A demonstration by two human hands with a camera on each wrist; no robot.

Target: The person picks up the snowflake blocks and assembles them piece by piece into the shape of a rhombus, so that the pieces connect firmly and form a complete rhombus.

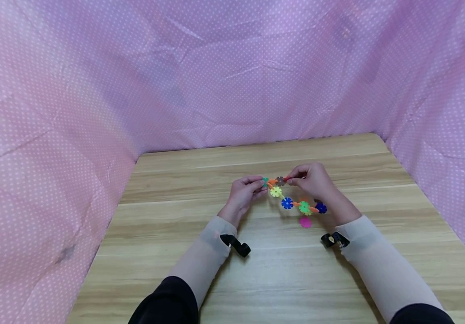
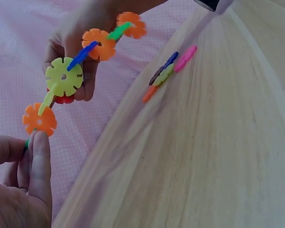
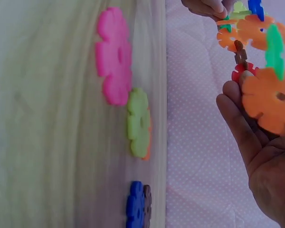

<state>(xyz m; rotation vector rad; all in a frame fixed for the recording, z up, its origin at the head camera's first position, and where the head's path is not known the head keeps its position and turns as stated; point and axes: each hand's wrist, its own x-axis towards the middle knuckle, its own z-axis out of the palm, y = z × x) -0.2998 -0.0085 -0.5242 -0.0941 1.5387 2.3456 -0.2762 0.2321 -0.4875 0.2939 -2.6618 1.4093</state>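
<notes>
A chain of interlocking flower-shaped plastic discs is held above the table between both hands. At its left end my left hand [image 1: 241,194] pinches a green disc [image 1: 265,182] between thumb and fingers. My right hand [image 1: 312,181] pinches a red disc [image 3: 243,71], which joins a brown disc [image 1: 280,181] slotted to an orange disc [image 2: 40,119]. From that orange disc a second branch hangs toward the right wrist: yellow discs [image 2: 64,77], a blue disc [image 1: 287,203], an orange disc [image 2: 99,44], a green disc [image 3: 275,51] and another orange disc [image 3: 270,102].
Loose discs lie on the wooden table [image 1: 273,279] beneath the chain: a pink disc [image 1: 305,222], a light green disc [image 3: 138,122], a blue disc [image 1: 321,207], a brown disc [image 3: 147,204] and an orange disc [image 2: 149,93]. Pink dotted cloth [image 1: 232,81] hangs around the table.
</notes>
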